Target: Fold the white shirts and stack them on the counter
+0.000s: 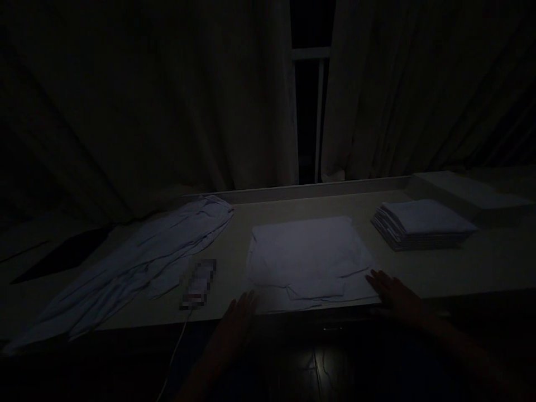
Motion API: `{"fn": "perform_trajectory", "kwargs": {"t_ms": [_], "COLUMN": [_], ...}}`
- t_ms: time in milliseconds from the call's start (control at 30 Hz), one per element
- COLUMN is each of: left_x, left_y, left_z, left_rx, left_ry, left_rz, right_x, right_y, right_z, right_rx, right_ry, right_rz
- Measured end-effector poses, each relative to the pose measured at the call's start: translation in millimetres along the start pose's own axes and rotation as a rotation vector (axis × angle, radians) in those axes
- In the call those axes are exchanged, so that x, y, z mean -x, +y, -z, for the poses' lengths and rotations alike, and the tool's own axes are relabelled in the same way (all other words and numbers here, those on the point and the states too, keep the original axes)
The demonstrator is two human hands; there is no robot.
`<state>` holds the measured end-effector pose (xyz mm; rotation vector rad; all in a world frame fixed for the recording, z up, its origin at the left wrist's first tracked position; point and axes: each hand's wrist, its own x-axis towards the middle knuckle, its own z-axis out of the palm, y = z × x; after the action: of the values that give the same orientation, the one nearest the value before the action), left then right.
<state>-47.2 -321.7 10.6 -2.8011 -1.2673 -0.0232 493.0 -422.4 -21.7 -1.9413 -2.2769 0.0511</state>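
A white garment [310, 251], folded into a rough rectangle, lies flat on the pale tabletop [234, 240]. A narrow folded part of it rests along its near edge. My left hand [240, 315] is at the tabletop's front edge, just off the cloth's near left corner, fingers stretched out. Beside the near right corner, my right hand [391, 290] has its fingers extended and slightly spread, the tips close to the cloth. Whether they touch it I cannot tell in the dim light. Neither hand appears to hold anything.
A neat stack of folded white cloths [427, 223] stands at the right, before a pale box [464, 192]. Loose white garments [146, 251] stretch across the left. A phone-like device with a blurred screen [199, 283] trails a white cable [178, 346]. Dark curtains [209, 111] hang behind.
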Motion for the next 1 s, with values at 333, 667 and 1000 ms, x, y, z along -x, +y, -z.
{"fn": "perform_trajectory", "kwargs": {"t_ms": [333, 667, 1000], "left_x": [12.5, 26.6, 10.8], "left_y": [34.9, 27.9, 7.5], "left_z": [-2.3, -1.7, -16.0], "left_rx": [-0.039, -0.027, 0.01], "left_ry": [0.101, 0.233, 0.087], "left_rz": [0.058, 0.273, 0.189], "right_x": [30.8, 40.7, 34.8], "right_y": [-3.3, 6.2, -21.3], "right_z": [-10.6, -5.2, 21.8], "right_rx": [0.093, 0.03, 0.026], "right_ry": [0.064, 0.184, 0.175], "right_rz": [-0.022, -0.164, -0.2]}}
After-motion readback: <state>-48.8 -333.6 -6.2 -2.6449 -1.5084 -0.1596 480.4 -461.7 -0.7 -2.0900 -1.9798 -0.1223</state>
